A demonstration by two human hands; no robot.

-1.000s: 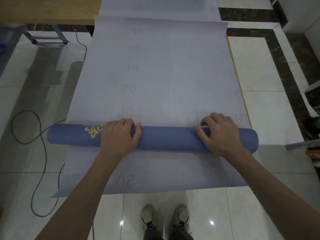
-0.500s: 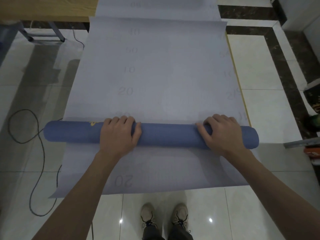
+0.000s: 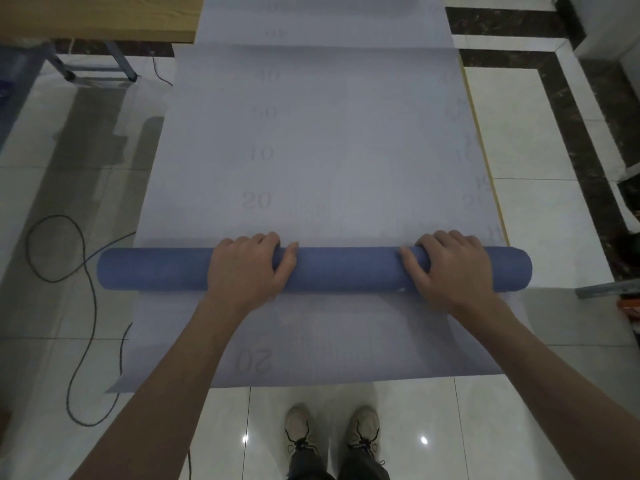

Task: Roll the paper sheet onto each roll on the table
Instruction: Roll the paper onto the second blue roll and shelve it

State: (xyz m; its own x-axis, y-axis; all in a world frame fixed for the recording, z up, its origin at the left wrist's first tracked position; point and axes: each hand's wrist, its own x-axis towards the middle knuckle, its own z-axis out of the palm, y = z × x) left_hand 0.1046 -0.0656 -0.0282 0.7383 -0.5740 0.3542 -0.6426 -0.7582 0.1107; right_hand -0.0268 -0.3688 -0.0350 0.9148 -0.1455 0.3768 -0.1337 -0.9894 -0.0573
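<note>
A long blue cylindrical roll lies crosswise on a pale grey numbered paper sheet, towards the sheet's near edge. Its left end juts past the sheet's left edge. The left hand and right hand each curl their fingers over the roll, gripping it. Uneven pushing could skew the roll, so the paper winds crooked or creases.

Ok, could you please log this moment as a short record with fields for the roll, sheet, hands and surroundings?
roll: blue roll lying crosswise on the paper sheet
sheet: pale, faint printed numbers, extends ahead past the roll
left: left hand grips the roll
right: right hand grips the roll
surroundings: shoes on white floor tiles near the sheet's close edge
</note>
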